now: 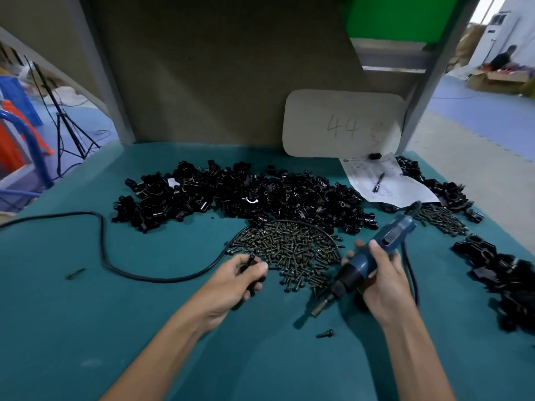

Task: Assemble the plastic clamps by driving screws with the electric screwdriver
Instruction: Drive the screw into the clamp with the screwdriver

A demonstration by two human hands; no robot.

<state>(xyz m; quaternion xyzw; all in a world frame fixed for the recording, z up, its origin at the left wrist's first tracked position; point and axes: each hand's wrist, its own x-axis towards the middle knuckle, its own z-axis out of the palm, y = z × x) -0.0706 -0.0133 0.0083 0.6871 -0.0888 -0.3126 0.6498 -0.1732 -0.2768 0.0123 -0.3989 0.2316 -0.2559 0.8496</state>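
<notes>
My right hand (382,273) grips a blue electric screwdriver (373,256), its bit tip (317,309) slanting down to the left just above the teal table. My left hand (234,277) holds a black plastic clamp (252,270) with a screw standing in its top, at the near left edge of a heap of dark screws (292,253). Beyond the screws lies a wide pile of black clamp parts (240,195). One loose screw (325,333) lies on the table below the bit.
The screwdriver's black cable (101,244) loops across the table's left. A second screw heap (441,218) and more black clamps (509,273) sit at right. Paper with a pen (379,182) and a card marked 44 (343,125) stand at the back. A small dark piece (75,274) lies left.
</notes>
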